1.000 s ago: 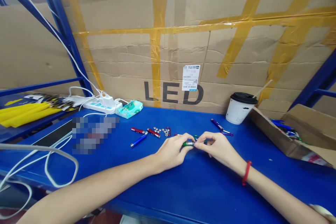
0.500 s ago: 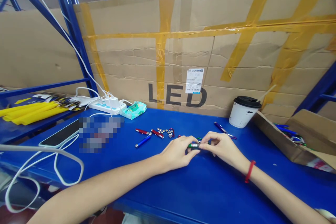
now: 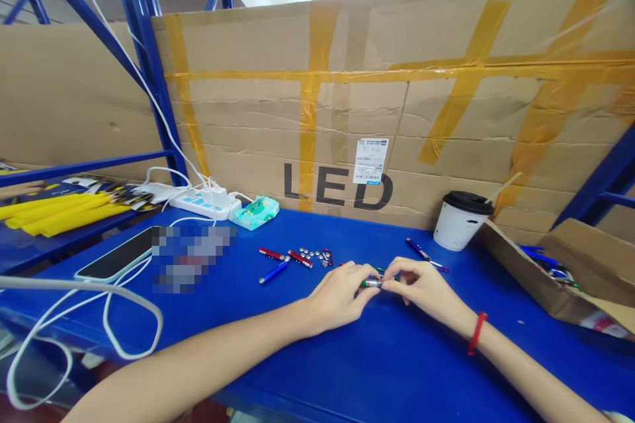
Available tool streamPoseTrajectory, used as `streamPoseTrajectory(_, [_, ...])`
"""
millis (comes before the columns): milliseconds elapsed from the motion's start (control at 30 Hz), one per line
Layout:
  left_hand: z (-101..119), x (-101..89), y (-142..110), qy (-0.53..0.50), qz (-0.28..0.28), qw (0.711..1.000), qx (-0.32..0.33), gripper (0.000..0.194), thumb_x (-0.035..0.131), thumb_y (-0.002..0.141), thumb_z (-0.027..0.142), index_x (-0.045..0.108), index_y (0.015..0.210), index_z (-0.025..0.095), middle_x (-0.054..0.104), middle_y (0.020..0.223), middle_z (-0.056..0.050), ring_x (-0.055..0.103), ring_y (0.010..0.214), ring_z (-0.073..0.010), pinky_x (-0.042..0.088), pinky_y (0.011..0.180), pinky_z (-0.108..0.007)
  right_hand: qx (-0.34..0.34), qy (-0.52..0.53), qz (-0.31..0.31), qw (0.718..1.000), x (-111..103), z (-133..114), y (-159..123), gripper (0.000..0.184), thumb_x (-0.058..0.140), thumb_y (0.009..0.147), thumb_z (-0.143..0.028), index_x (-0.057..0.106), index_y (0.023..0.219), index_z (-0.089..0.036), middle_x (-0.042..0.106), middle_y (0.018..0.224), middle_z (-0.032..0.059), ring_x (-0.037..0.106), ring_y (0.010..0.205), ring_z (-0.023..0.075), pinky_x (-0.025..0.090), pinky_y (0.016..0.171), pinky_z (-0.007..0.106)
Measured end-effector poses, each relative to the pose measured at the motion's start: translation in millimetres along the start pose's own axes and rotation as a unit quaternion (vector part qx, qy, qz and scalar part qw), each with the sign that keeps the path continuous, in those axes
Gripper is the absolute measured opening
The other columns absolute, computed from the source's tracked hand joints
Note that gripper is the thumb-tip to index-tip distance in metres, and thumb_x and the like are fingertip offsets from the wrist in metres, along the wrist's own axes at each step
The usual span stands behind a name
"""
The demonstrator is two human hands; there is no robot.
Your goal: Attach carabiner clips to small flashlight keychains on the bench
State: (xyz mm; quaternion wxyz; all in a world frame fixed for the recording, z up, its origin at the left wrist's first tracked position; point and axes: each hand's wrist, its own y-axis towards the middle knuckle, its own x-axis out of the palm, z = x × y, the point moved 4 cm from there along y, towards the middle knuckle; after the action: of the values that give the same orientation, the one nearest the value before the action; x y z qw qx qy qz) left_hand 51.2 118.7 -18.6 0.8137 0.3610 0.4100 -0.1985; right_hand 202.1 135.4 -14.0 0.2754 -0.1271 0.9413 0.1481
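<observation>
Just below the centre of the frame, the left hand (image 3: 342,297) is gripping a green tube (image 3: 370,283) between thumb and fingers, while the right hand (image 3: 421,287) is pinching narrowly at its silver end. At the right edge, an open cardboard box (image 3: 530,276) is holding a jumble of mostly blue pieces (image 3: 543,258) with bits of silver and green. Left of it, a white cup (image 3: 454,228) is standing upright, its black lid (image 3: 466,202) hiding whatever is inside. Across the upper frame, a large taped carton (image 3: 248,125) is showing "LED" in heavy black letters. Above the D, a white label (image 3: 370,160) is bearing a barcode and print too small to read. Left of centre, a green packet (image 3: 255,213) is lying, its markings illegible.
</observation>
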Motion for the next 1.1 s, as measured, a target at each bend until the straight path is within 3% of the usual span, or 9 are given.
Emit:
streamPoseTrajectory(233, [0.1,-1.3,-0.1,-0.013,-0.003,1.000,0.002,0.016,0.041,0.089,0.026,0.051,0.100,0.020,0.061,0.098,-0.003,0.052,0.087,-0.0164,0.042,0.079,-0.028,-0.012,0.000,-0.015,1.000,-1.1,-4.4,-1.8,0.033,0.066,0.066,-0.046,0.060,0.063,-0.014,0.055,0.066,0.0007,0.045,0.039,0.0055,0.037,0.042,0.021])
streamPoseTrajectory(467, [-2.9,-3.0,1.4,-0.126,-0.001,0.991,-0.041,0.016,0.047,0.088,0.028,0.051,0.101,0.020,0.059,0.098,-0.003,0.051,0.092,-0.0158,0.041,0.083,-0.028,-0.003,0.007,-0.026,1.000,-4.3,-3.6,-0.5,0.032,0.066,0.066,-0.045,0.061,0.065,-0.013,0.057,0.066,0.0015,0.047,0.041,0.0066,0.037,0.043,0.021])
streamPoseTrajectory(667, [-3.0,-2.2,2.5,-0.122,0.013,0.992,-0.024,0.014,0.050,0.086,0.025,0.052,0.098,0.019,0.059,0.095,-0.002,0.048,0.088,-0.0153,0.040,0.083,-0.028,0.002,0.038,-0.027,0.999,-5.0,-1.9,-2.4,0.029,0.066,0.067,-0.041,0.059,0.068,-0.013,0.055,0.064,0.0001,0.046,0.042,0.0056,0.036,0.042,0.019])
streamPoseTrajectory(933, [-2.4,-3.1,3.4,-0.142,0.019,0.990,0.001,0.016,0.045,0.088,0.027,0.054,0.098,0.018,0.060,0.092,-0.002,0.049,0.083,-0.0140,0.040,0.078,-0.026,0.029,0.088,-0.032,0.995,-3.5,-3.8,-4.1,0.024,0.066,0.064,-0.036,0.057,0.066,-0.013,0.045,0.045,-0.0054,0.043,0.039,0.0060,0.032,0.041,0.019])
streamPoseTrajectory(1100, [3.2,-4.0,2.4,-0.175,0.024,0.984,0.022,0.017,0.043,0.089,0.027,0.053,0.100,0.017,0.061,0.095,-0.004,0.054,0.085,-0.0137,0.041,0.078,-0.025,0.035,0.141,-0.048,0.988,-3.0,-3.7,-5.3,0.021,0.066,0.059,-0.031,0.056,0.057,-0.013,0.051,0.054,-0.0033,0.043,0.040,0.0041,0.031,0.040,0.018])
